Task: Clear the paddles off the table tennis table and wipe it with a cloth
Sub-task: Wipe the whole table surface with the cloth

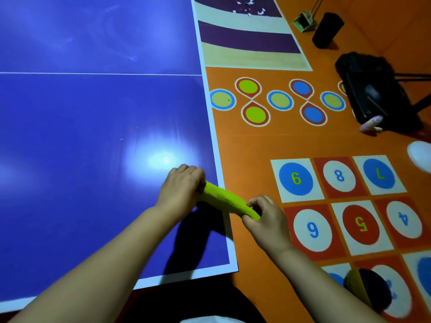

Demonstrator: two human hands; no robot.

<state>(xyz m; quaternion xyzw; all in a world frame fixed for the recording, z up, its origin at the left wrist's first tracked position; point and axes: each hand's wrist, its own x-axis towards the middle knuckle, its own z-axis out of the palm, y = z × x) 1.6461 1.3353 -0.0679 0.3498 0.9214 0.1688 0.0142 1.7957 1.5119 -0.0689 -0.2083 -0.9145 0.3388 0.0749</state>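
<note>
Two hands hold one rolled yellow-green cloth [224, 199] above the near right corner of the blue table [93, 136]. Left hand [182, 185]: fingers curled round the cloth's far end, over the tabletop. Right hand [265, 220]: thumb and fingertips pinching the near end, just past the table's right edge, over the orange floor [245, 145]. Right of the table: numbered squares [338, 201] near, a black bag [373, 94] and a black bin [326, 29] far. A dark round object [368, 290], near right, is partly hidden by the right forearm and hard to identify. A white blur [419, 157] is cut off at the right border.
</note>
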